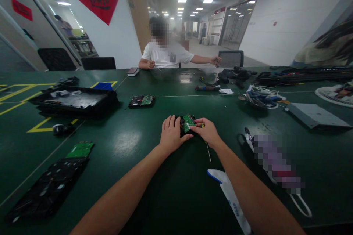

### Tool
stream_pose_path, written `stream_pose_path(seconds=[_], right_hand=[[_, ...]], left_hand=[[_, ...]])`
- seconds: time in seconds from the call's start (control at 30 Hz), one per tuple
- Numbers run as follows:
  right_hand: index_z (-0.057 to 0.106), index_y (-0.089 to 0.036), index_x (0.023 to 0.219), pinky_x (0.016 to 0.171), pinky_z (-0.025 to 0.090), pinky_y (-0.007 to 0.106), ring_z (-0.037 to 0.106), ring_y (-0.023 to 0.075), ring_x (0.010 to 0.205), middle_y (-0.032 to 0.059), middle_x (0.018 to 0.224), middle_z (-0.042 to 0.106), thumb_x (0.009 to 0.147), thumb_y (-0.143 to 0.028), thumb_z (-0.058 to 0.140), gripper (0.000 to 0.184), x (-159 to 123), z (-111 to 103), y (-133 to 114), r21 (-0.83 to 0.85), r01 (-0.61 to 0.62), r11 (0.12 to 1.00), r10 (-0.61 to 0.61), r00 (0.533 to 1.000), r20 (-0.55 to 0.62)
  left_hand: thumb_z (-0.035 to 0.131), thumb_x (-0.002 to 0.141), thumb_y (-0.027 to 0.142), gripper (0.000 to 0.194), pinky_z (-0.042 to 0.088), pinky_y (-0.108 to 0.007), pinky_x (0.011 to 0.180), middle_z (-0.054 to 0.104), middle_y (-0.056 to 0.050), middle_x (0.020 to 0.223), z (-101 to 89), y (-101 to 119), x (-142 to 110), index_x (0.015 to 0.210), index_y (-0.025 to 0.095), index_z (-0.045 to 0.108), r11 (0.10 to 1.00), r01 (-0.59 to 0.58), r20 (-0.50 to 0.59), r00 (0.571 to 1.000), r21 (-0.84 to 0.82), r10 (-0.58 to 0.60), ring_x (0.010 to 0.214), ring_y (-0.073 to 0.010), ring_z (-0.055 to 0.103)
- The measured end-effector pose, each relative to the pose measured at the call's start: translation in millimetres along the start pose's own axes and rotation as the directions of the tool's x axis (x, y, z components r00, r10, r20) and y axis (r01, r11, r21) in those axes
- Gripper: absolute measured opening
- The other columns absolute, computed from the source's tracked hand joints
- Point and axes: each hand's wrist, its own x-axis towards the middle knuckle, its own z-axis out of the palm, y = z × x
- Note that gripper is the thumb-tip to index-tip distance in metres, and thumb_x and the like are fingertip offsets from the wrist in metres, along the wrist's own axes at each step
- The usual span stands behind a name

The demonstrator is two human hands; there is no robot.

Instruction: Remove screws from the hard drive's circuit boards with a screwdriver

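Note:
A black electronic device lies on the green table in front of me, with a green circuit board on its upper side. My left hand grips the device's left end, fingers across it and thumb along the near edge. At the board's right edge, the fingers of my right hand pinch the circuit board. A screwdriver with a yellow-and-black handle sticks out beneath my right hand, its shaft pointing towards me. Whether the palm holds it is hidden.
Left stand a black tray and a long black unit with a green board. Another board device lies ahead. A white strap-like item, a grey metal box and a cable bundle lie right. A person sits opposite.

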Motion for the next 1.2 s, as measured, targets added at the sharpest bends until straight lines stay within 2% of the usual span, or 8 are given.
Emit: stream_pose_path(seconds=[0.13,0.23,0.43,0.63,0.87,1.2], right_hand=[[0.061,-0.015,0.126,0.072,0.052,0.028,0.068,0.0177,0.083,0.0085,0.1,0.071,0.07,-0.036,0.084,0.064,-1,-1,-3,0.01,-0.039,0.999,0.039,0.999,0.03],[0.058,-0.017,0.132,0.07,0.051,0.028,0.067,0.0176,0.08,0.0073,0.099,0.071,0.072,-0.038,0.083,0.068,-1,-3,-5,-0.016,-0.041,0.999,0.042,0.996,0.083],[0.061,-0.02,0.13,0.065,0.048,0.028,0.065,0.0164,0.072,0.0057,0.091,0.071,0.087,-0.045,0.067,0.05,1,-7,-7,-0.148,-0.054,0.987,0.066,0.995,0.079],[0.061,-0.022,0.132,0.065,0.049,0.03,0.065,0.0173,0.071,0.0039,0.088,0.071,0.086,-0.043,0.069,0.051,1,-9,-13,-0.221,-0.043,0.974,0.057,0.997,0.059],[0.066,-0.024,0.124,0.066,0.048,0.03,0.065,0.0186,0.074,0.0043,0.089,0.072,0.085,-0.037,0.068,0.042,3,-11,-16,-0.162,-0.048,0.986,0.057,0.997,0.055],[0.063,-0.022,0.124,0.077,0.048,0.032,0.068,0.0203,0.082,0.0035,0.091,0.073,0.087,-0.041,0.065,0.042,8,-7,-12,-0.26,-0.069,0.963,0.084,0.995,0.046]], left_hand=[[0.051,0.091,0.064,0.06,0.027,-0.059,0.115,0.047,-0.015,0.15,-5.1,4,0,0.135,0.025,0.06,0.995,-0.095,0.0,0.995,0.018,0.095,0.142,-0.0373,0.035],[0.047,0.096,0.054,0.047,0.029,-0.057,0.116,0.052,-0.011,0.147,-4.8,-4,6,0.132,0.029,0.063,0.98,-0.201,0.036,0.979,0.009,0.2,0.14,-0.033,0.039],[0.046,0.098,0.049,0.045,0.03,-0.057,0.116,0.054,-0.008,0.145,-2.9,-9,9,0.138,0.033,0.06,0.969,-0.246,0.048,0.968,-0.013,0.246,0.139,-0.0303,0.041],[0.047,0.098,0.049,0.044,0.027,-0.057,0.119,0.052,-0.006,0.148,-6.1,-6,12,0.138,0.034,0.06,0.976,-0.218,0.071,0.973,-0.016,0.219,0.141,-0.0293,0.039],[0.053,0.095,0.047,0.046,0.025,-0.06,0.119,0.046,-0.007,0.153,-6.6,-5,19,0.139,0.034,0.057,0.984,-0.162,0.112,0.979,-0.072,0.17,0.143,-0.031,0.037],[0.055,0.091,0.048,0.059,0.02,-0.055,0.123,0.046,-0.013,0.151,-6.3,0,21,0.143,0.021,0.05,0.992,-0.097,0.089,0.99,-0.086,0.105,0.144,-0.032,0.034]])
